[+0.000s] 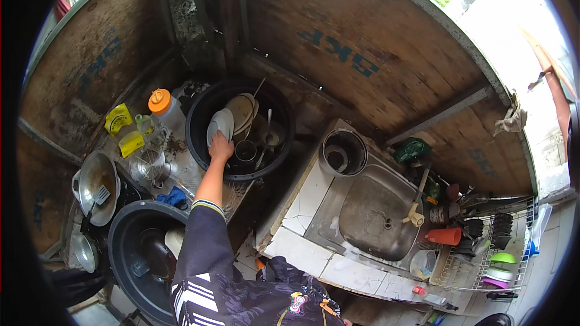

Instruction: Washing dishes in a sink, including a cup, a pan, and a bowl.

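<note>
My left hand (221, 146) reaches into a large black plastic basin (195, 156) and grips the lower part of a white plate (219, 122), which leans on edge. Behind it, more soiled plates (240, 109) stand tilted. To their right in the basin are a dark cup or bowl (245, 150) and a ladle (269, 120). Of my right hand (347, 322), only a sliver shows at the bottom edge, and what it does is hidden.
Beside the basin stands a jar with an orange lid (160, 101). A second black basin (122, 222) and a wok (97, 181) with a spatula sit lower left. At right are a steel sink (376, 213), a pot (343, 151) and a wire dish rack (480, 286).
</note>
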A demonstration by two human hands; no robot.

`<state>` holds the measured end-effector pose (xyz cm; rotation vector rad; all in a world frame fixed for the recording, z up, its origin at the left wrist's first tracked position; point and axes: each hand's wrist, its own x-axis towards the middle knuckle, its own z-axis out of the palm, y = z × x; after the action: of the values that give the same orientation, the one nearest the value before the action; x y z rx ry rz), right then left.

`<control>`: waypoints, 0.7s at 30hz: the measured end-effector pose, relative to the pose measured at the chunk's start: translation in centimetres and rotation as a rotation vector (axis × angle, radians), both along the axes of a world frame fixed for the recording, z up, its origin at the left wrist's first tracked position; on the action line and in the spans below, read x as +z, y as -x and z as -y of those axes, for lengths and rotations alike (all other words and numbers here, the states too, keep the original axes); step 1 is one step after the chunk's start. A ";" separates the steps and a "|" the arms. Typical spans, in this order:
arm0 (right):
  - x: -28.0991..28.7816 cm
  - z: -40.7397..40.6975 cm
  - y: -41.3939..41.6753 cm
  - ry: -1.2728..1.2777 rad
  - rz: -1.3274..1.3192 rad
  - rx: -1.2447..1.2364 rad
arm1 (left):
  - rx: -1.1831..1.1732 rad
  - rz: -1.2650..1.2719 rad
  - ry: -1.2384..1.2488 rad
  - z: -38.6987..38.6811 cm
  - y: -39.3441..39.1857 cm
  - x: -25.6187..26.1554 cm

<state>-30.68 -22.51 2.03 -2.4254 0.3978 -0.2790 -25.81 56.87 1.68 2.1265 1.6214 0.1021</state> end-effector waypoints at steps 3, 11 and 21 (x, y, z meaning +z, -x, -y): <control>-0.2 -0.2 -0.4 0.012 -0.009 -0.002 | 0.001 -0.039 -0.002 -0.4 -0.4 -0.8; 0.4 0.1 -0.9 0.054 -0.054 0.014 | -0.046 -0.042 -0.040 -0.8 -1.5 0.0; 0.7 -0.9 0.4 0.069 -0.104 0.013 | 0.154 -0.099 0.000 -3.0 -0.1 -1.9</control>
<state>-31.08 -21.63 2.72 -2.5162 0.4248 -0.1633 -25.71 59.82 -0.18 2.0328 1.8413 0.0461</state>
